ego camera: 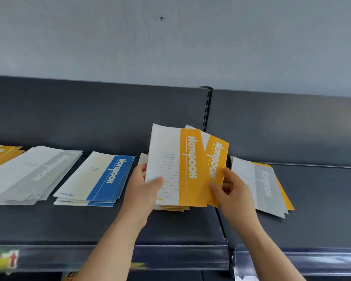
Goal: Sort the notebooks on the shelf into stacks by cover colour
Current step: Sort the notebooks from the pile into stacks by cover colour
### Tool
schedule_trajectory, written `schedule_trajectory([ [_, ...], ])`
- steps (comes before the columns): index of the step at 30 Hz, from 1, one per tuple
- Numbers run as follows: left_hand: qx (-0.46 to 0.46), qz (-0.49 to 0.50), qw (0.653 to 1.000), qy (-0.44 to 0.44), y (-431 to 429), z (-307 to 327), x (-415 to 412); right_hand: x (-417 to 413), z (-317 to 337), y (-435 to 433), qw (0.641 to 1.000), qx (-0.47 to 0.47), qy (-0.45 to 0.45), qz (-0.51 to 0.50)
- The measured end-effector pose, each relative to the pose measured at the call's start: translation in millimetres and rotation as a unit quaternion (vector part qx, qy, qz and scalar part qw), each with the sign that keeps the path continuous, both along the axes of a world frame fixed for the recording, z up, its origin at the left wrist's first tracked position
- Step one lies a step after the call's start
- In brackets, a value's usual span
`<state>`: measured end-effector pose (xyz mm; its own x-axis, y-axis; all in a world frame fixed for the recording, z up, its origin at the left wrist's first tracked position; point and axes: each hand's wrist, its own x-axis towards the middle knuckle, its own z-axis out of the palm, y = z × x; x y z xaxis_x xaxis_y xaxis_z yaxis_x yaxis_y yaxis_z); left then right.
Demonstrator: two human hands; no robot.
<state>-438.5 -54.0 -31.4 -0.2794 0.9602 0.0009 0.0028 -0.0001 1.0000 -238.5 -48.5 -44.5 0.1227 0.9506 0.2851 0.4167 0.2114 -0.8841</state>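
1. presently: left hand (145, 187) grips the front yellow notebook (176, 169) at its lower left edge, thumb flat on the cover, fingers behind.
2. right hand (231, 189) pinches a second yellow notebook (216, 159) near its lower right corner; the two covers overlap and fan apart at the top.
3. both are held up, tilted, just above a yellow stack (172, 207) on the shelf (190, 226), between the blue stack (101, 177) and a mixed pile (265, 185) with a grey cover on top and yellow edges beneath.
4. grey stack (32, 173) lies left of the blue one.
5. handling, judged: thin, light, floppy paper booklets. covers look smooth, so they would likely slide over one another; a one-corner pinch would let them droop.
6. best hold, judged: along a long edge, thumb on top, fingers under. square the edges against the stack before letting go.
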Motion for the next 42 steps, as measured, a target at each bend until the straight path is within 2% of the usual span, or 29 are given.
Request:
schedule_trajectory([
  [7, 0.028, 0.011, 0.985, 0.169, 1.9, -5.5, -63.9, -70.5, -6.8, 9.2, 0.998, -0.045, -0.047, 0.004],
  [11, 0.014, 0.007, 0.97, 0.243, 14.3, -15.8, -84.4, -95.9, -16.3, 12.5, 0.991, -0.063, -0.117, -0.012],
  [14, 0.0, -0.002, 0.962, 0.273, 21.9, -23.3, -91.5, -104.3, -19.1, 14.5, 0.984, -0.076, -0.16, -0.033],
  [19, -0.001, -0.029, 0.961, 0.276, 28.4, -29.3, -93.0, -108.5, -33.1, 21.8, 0.963, -0.08, -0.246, -0.077],
  [25, -0.019, -0.07, 0.962, 0.264, 34.0, -36.4, -82.9, -110.7, -25.0, 14.2, 0.977, -0.105, -0.169, -0.08],
  [32, -0.046, -0.076, 0.948, 0.306, 42.1, -47.4, -79.1, -105.8, -30.2, 18.6, 0.979, -0.084, -0.163, -0.088],
  [34, -0.014, -0.044, 0.938, 0.342, 37.2, -41.0, -83.4, -104.2, -26.3, 17.0, 0.981, -0.078, -0.155, -0.083],
  [37, 0.084, -0.006, 0.908, 0.411, 25.9, -22.9, -88.8, -100.5, -16.7, 7.7, 0.977, -0.063, -0.181, -0.089],
  [42, 0.178, -0.024, 0.896, 0.407, 11.0, -1.9, -65.1, -73.8, -12.0, -9.4, 0.956, -0.016, -0.265, -0.123],
])
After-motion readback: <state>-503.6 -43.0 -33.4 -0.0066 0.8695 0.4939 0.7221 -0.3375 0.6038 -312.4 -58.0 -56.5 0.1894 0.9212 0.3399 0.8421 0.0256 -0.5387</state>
